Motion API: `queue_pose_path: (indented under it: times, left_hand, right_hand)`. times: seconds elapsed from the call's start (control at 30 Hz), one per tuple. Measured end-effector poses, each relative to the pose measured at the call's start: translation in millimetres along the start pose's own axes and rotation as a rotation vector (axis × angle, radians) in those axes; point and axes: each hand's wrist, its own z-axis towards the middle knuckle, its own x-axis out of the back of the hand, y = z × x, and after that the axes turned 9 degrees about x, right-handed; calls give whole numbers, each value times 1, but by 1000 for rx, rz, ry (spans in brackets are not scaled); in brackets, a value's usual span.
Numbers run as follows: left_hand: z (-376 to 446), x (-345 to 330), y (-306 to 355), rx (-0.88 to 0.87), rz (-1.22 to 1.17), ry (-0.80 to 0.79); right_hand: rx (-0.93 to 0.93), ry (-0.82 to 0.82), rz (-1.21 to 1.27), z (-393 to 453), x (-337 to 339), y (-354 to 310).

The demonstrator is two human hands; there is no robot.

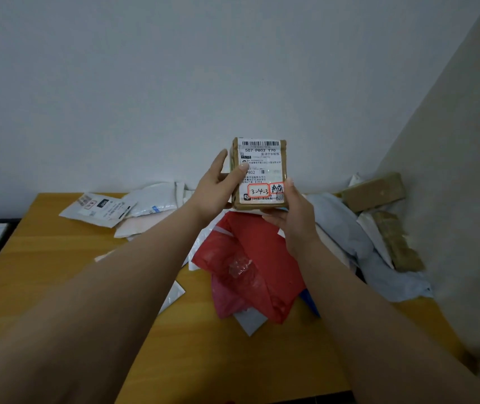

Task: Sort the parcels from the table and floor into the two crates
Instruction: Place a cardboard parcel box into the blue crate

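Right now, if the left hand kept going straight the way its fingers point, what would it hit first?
The left hand already grips the small brown parcel, fingers pointing up and away. Past the parcel, the line seems to reach only the bare white wall, though depth is unclear.

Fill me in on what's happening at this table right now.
A person is holding a small brown box parcel up in both hands, label facing them: the left hand grips its left side, the right hand supports its lower right corner. Below it, on the wooden table, lies a heap of unsorted parcels: a red plastic mailer, white mailers, grey bags and two more brown boxes by the wall. No crate is in view.
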Motion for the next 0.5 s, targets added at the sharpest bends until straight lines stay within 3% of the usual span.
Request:
queue_pose_path:
  times: [0.33,0.5]
  left_hand:
    - [-14,-43,-53,127,15,8]
    - [-40,-13,-87,305,55,195]
  right_hand:
    - [-160,9,-95,-16,43,41]
    - [-240,-126,-85,-29,18,77]
